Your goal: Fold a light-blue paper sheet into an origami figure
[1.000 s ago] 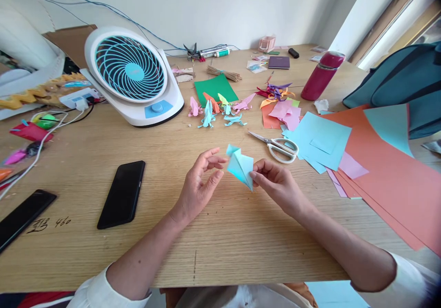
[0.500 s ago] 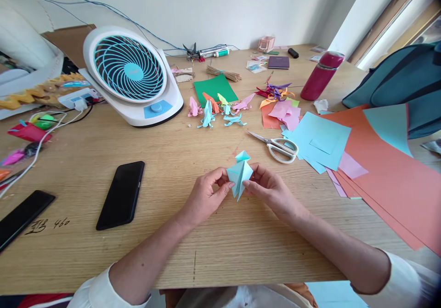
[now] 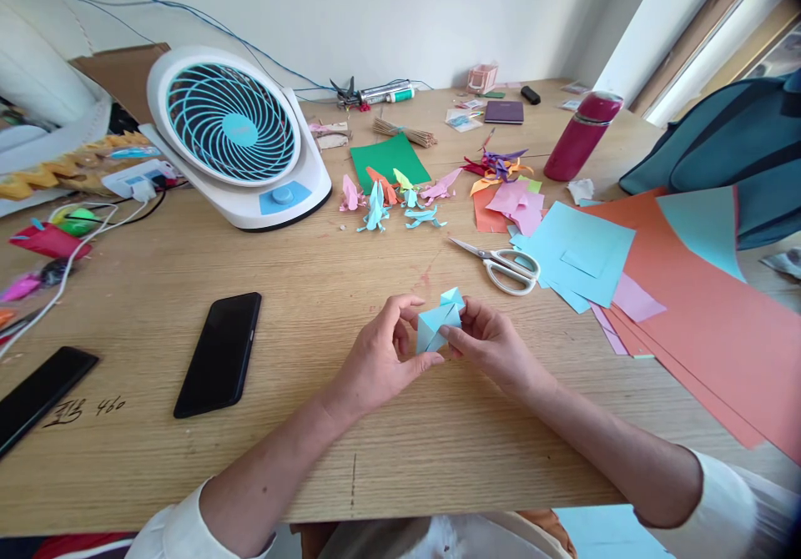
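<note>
A light-blue folded paper (image 3: 431,325) is held just above the wooden table, a small pale flap standing up at its top right. My right hand (image 3: 494,342) pinches its right side, thumb on the front and fingers behind. Around the left side curves my left hand (image 3: 381,350), its thumb along the lower corner and its index finger raised near the upper edge; the other fingertips are partly hidden at the paper's left edge. White-handled scissors (image 3: 510,269) lie beyond my right hand. Several small folded paper figures (image 3: 375,208) stand farther back.
Light-blue sheets (image 3: 576,246) and large orange sheets (image 3: 694,317) cover the right side. Behind them stand a red flask (image 3: 581,138) and a teal bag (image 3: 707,150). A white fan (image 3: 306,179) is at back left, with a black phone (image 3: 219,355) in front.
The folded paper has turned from a pointed kite shape to a broader, squarer face. My left fingers have spread from their pinch, the thumb shifting right and down; my right hand keeps its hold.
</note>
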Tool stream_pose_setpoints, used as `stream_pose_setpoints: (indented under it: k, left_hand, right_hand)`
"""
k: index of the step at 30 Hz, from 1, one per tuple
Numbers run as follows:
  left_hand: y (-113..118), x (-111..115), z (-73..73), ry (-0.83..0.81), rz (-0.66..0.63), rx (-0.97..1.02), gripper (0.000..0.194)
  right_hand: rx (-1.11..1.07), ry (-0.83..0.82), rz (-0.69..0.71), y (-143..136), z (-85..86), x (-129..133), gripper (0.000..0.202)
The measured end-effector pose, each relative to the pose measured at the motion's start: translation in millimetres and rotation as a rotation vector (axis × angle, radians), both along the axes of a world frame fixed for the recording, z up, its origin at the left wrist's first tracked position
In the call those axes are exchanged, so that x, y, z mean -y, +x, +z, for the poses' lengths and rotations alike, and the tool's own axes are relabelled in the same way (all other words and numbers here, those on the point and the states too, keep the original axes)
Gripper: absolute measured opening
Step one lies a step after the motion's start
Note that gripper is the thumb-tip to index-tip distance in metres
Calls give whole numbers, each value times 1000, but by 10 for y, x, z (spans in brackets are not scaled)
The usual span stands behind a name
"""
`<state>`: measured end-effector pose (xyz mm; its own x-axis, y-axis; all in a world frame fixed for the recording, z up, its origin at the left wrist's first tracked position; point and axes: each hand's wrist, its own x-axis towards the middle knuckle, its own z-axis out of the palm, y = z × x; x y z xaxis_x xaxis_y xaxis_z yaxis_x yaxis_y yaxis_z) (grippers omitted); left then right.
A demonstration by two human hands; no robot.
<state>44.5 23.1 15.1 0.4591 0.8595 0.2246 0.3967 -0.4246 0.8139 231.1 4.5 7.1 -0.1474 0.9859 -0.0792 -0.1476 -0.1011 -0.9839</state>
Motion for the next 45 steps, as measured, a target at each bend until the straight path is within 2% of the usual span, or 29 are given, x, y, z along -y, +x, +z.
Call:
stream_pose_setpoints:
  k: [2, 4, 7, 12, 17, 22, 27, 30, 38, 43, 45]
  left_hand:
    - [-10, 5, -14, 151, 29, -43, 65]
    - [-22, -1, -10, 265, 5, -67, 58]
    - [-35, -19, 16, 320, -68, -36, 46]
    - [-35, -29, 37, 222, -120, 58, 34]
    - [-31, -35, 75, 12, -89, 106, 26]
    - [-45, -39, 151, -71, -117, 101, 32]
    - [-29, -8, 143, -55, -188, 112, 51]
    - [-9, 5, 104, 32, -134, 110, 49]
    - [-15, 3, 135, 153, 34, 132, 4]
    - [-22, -14, 91, 75, 148, 159, 17]
    - [-31, -28, 52, 44, 200, 145, 20]
  right_hand:
    - [7, 11, 9, -13, -6, 7, 29]
    - [38, 4, 17, -11, -17, 13, 28]
    - [58, -15, 6, 12, -33, 6, 28]
    - [-2, -22, -1, 16, -13, -22, 28]
    - [-93, -16, -40, -34, 15, -22, 33]
    - [-89, 1, -30, -17, 13, -16, 41]
    - [-1, -3, -18, 38, 14, -9, 43]
    - [29, 6, 3, 36, -1, 0, 42]
    - [29, -26, 93, -91, -8, 118, 43]
    - [130, 85, 35, -89, -8, 137, 42]
    - [98, 108, 11, -78, -9, 117, 41]
